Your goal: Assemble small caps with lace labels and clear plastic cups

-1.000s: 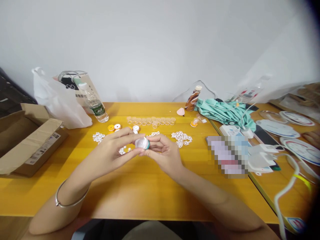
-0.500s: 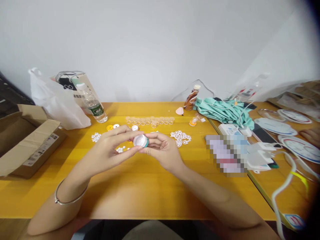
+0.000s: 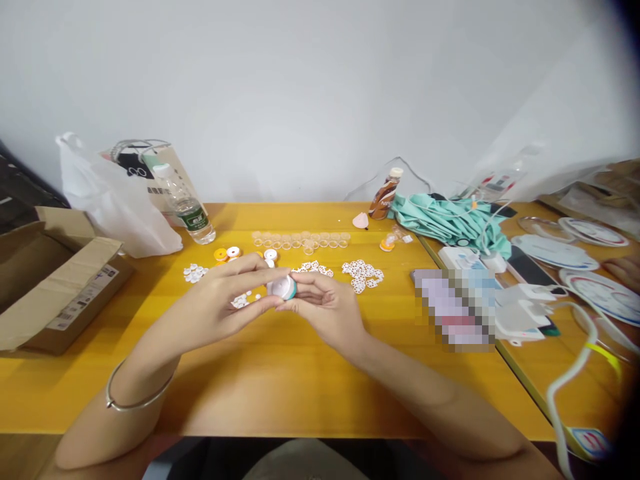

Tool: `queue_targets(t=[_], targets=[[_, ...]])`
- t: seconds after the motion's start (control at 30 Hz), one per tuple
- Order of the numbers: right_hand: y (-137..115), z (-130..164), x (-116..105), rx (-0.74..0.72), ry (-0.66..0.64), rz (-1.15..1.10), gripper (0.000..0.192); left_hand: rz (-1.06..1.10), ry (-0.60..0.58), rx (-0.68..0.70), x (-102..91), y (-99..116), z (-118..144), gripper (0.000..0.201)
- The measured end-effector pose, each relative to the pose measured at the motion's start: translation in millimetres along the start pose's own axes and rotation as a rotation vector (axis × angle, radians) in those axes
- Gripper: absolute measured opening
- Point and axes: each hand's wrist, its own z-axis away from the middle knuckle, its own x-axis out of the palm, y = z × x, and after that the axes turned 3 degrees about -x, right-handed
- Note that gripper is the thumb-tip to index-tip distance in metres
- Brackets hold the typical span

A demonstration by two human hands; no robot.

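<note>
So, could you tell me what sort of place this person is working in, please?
Probably an informal hand-assembly desk, not a factory line. Both hands, left hand and right hand, hold a small white and teal cap over a yellow table with rows of clear rings, an open cardboard box and a water bottle.

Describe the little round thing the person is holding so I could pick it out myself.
Start at the yellow table and find the two hands meeting over its middle. Pinched between the left hand and the right hand is a small round cap. Unlike the orange-and-white caps lying behind it, it has a white top with a teal rim and is off the table.
</note>
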Motion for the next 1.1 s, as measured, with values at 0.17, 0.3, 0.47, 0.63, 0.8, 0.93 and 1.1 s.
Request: queue_targets(t=[0.17,0.3,0.47,0.63,0.8,0.93,1.1], targets=[[0.7,0.7,2.6,0.043,0.021,0.003,0.027,-0.003,-0.055,0.041,-2.5,-3.9,-0.6,0.040],[2.1,-5.8,-0.5,0.032,0.008,-0.020,0.029,-0.027,-0.016,0.024,-0.3,-5.4,-3.0,0.037],[2.7,-9.1,-4.2,0.024,-0.036,-0.014,0.028,-0.010,-0.022,0.034,-0.3,-7.8,-3.4,0.037],[3.7,-4.5,-3.7,0.012,-0.042,0.002,0.028,0.007,-0.028,0.019,-0.8,-6.6,-1.1,0.038],[4.9,-0.8,0.2,0.023,0.016,-0.029,0.030,-0.011,-0.034,0.004,1.1,-4.9,-1.2,0.036],[1.9,-1.4,2.3,0.065,0.030,-0.021,0.030,0.031,-0.055,0.027,0.7,-9.3,-1.8,0.034],[-4.3,-8.1,-0.9,0.146,0.015,-0.075,0.029,0.084,-0.109,0.004,-1.5,-15.1,-4.2,0.034]])
